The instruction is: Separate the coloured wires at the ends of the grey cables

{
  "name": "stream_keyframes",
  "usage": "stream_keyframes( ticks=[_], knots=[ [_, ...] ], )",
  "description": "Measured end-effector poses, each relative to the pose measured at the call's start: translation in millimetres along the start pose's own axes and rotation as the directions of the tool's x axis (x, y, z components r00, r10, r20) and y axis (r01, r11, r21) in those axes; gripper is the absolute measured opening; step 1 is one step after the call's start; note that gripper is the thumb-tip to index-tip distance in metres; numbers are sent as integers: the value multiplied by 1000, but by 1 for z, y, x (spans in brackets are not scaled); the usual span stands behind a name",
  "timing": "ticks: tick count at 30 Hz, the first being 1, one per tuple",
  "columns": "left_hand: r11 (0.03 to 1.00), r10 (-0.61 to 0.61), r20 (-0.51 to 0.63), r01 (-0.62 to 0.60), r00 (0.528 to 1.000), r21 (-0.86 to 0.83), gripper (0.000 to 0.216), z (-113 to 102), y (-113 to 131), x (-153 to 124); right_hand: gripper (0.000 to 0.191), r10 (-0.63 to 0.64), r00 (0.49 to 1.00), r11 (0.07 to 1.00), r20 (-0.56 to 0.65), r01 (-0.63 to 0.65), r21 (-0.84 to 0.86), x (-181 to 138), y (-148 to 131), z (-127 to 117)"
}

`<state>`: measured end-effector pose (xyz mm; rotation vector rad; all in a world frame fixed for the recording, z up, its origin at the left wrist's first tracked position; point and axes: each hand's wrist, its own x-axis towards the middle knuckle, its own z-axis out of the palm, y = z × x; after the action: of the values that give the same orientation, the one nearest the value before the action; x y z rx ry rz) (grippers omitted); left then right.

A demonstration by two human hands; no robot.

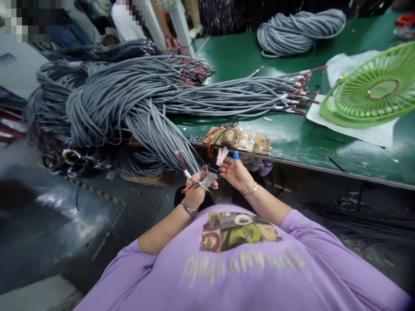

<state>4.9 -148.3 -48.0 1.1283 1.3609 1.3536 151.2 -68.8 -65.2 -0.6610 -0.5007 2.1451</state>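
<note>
My left hand (pixel 196 192) is closed around the stripped end of a grey cable (pixel 181 166), whose thin red and dark wires stick out past a taped finger. My right hand (pixel 236 172) hovers just to the right of it, palm up, fingers loosely curled, with a blue cap on one fingertip and pale tape on another; it seems to pinch some of the thin wires. The cable runs up and left into a big bundle of grey cables (pixel 123 99) draped over the edge of the green table (pixel 292 138).
A brown taped block with red wires (pixel 240 140) lies at the table edge above my hands. A green fan (pixel 372 88) lies on white paper at right. A coiled grey cable (pixel 298 30) sits at the back. A person stands at the far left.
</note>
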Motion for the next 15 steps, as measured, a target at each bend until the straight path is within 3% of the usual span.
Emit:
stream_keyframes(
  ticks=[3,6,11,15],
  knots=[
    [993,6,99,6,995,-121,37,-7,2,1,48,10,999,998,-52,-13,-54,-6,2,-7],
    [971,-14,118,41,993,-234,42,-13,4,4,44,-47,997,987,-54,38,-154,-13,5,-12],
    [987,-67,42,72,997,-142,35,-16,12,3,31,-155,988,922,12,149,-357,-26,11,-12],
    [986,-83,18,85,996,-141,38,-12,19,1,24,-209,971,809,119,240,-537,-40,17,-3]
  ],
)
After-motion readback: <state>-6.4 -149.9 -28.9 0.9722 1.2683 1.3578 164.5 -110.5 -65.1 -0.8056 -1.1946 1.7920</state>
